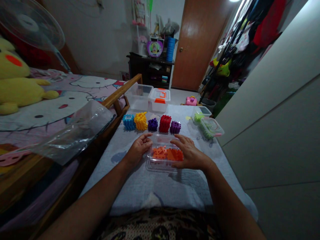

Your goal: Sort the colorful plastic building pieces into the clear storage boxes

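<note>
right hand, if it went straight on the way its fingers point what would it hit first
The right hand lies on the clear box, fingers aimed forward and left. It would likely meet the red cube, though it might clip the purple cube right of it; depth is unclear.

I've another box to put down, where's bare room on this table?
Bare cloth lies between the orange-filled box and the near edge, and left of the left hand toward the bed frame. Crowded: cubes behind the box, green-filled boxes at right, tubs at the far end.
</note>
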